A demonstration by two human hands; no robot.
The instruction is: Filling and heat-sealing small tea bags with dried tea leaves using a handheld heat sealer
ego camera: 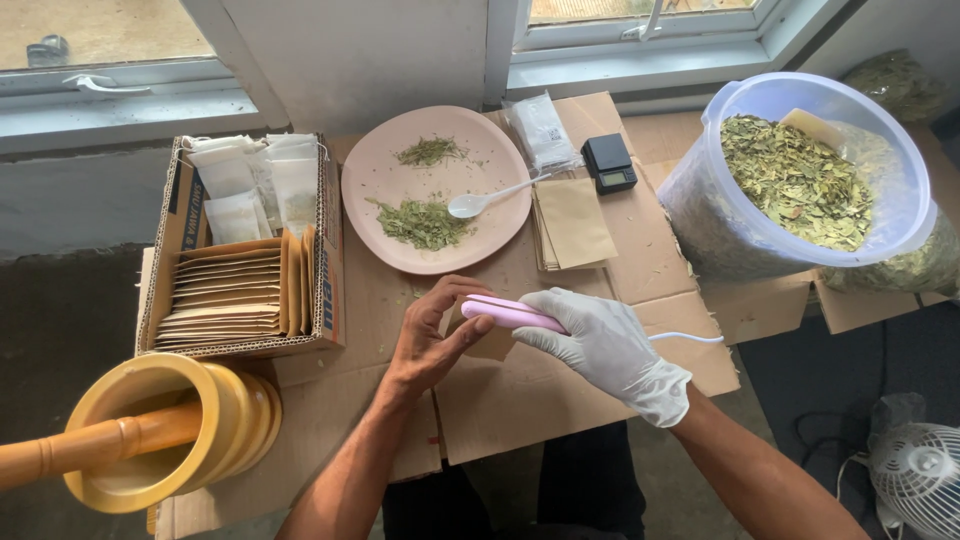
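My right hand (606,346), in a white glove, grips a slim pink handheld sealer (508,312) with a white cord trailing to the right. My bare left hand (432,334) rests beside it, thumb touching the sealer's tip, fingers over a brown paper packet (497,343) lying on the cardboard sheet (520,400). The packet is mostly hidden under both hands. Just beyond them sits a pink plate (375,180) with two heaps of dried green leaves and a white plastic spoon (480,201).
A cardboard box (325,290) of brown packets and white sachets stands at left, with a yellow mortar and pestle (165,435) in front of it. A stack of brown packets (573,223), a small black scale (609,163), a clear tub of dried leaves (800,180) and a white fan (915,475) lie to the right.
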